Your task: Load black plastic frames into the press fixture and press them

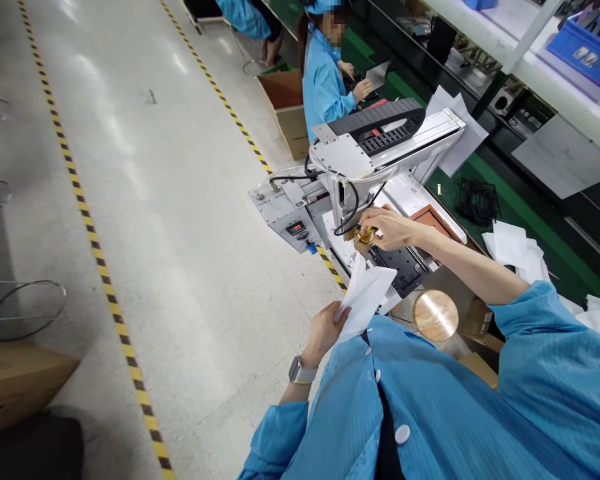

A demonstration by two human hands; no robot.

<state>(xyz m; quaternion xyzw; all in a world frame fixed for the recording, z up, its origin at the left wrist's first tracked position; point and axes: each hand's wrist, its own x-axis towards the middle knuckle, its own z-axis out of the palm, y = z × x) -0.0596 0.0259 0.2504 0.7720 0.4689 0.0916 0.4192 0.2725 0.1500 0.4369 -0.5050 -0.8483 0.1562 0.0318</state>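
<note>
My left hand (325, 328), with a watch at its wrist, is closed on the lower end of a folded white sheet (367, 297) in front of my body. The sheet's upper end reaches close to a bench-top machine (347, 160). My right hand (387, 228) is stretched out to the machine head, its fingers closed around a brass-coloured fitting (364, 239). Below that hand lies a black plastic part (403, 267) with holes and raised details. An orange-brown frame (435, 221) is on the machine's bed, behind my right forearm.
A co-worker (325, 80) in blue sits beyond the machine, holding a grey sheet. White sheets (515, 247) and black cables (477, 200) lie on the green bench at right. A round wooden stool (435, 315) stands below. Yellow-black tape (87, 220) marks the floor.
</note>
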